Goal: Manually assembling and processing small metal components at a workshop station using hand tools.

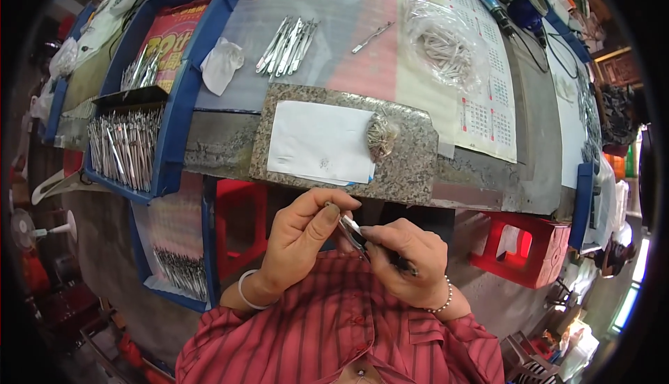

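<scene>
My left hand (298, 239) is closed in front of my chest, thumb and fingers pinching a slim silvery metal piece (350, 224). Close against it, my right hand (410, 253) wraps round a dark-handled tool (404, 266), perhaps pliers, whose front end is mostly hidden by my fingers. Both hands are just off the table's near edge. Beyond them a speckled stone slab (412, 164) bears white paper (317, 141) and a small clear bag of tiny metal parts (382, 137). Farther back lie a bunch of slim metal pieces (287, 48) and a single one (373, 37).
At the left, a blue tray (182, 98) holds many upright metal pieces (125, 148); a lower blue tray (143, 251) holds darker ones. A clear plastic bag (446, 44) of thin pale pieces lies back right. Red stools (557, 255) stand under the table's edge. Crumpled white tissue (222, 65) lies beside the tray.
</scene>
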`<action>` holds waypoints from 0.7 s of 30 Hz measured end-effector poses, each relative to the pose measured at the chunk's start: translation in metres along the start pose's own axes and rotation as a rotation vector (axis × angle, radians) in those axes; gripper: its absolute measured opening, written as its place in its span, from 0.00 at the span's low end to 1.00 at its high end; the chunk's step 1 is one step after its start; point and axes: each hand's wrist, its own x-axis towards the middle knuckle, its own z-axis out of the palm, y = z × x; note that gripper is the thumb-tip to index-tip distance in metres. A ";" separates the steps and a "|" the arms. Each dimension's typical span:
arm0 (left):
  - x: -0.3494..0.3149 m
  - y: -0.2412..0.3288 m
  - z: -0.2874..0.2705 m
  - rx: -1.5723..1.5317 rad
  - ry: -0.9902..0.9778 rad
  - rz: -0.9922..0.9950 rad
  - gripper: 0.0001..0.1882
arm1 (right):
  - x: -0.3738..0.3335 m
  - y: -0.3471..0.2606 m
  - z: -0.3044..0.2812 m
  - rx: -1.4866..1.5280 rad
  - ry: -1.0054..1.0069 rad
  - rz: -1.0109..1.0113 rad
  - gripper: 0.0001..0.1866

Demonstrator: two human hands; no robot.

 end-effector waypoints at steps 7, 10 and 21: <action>0.006 -0.001 0.004 -0.002 0.020 0.013 0.14 | 0.004 0.005 -0.003 -0.023 -0.022 -0.026 0.16; 0.009 -0.001 0.008 0.068 0.022 0.023 0.13 | 0.002 0.009 -0.005 0.020 -0.006 -0.072 0.14; 0.004 0.000 0.003 0.277 0.114 -0.063 0.07 | -0.013 0.016 -0.017 -0.123 -0.057 -0.149 0.09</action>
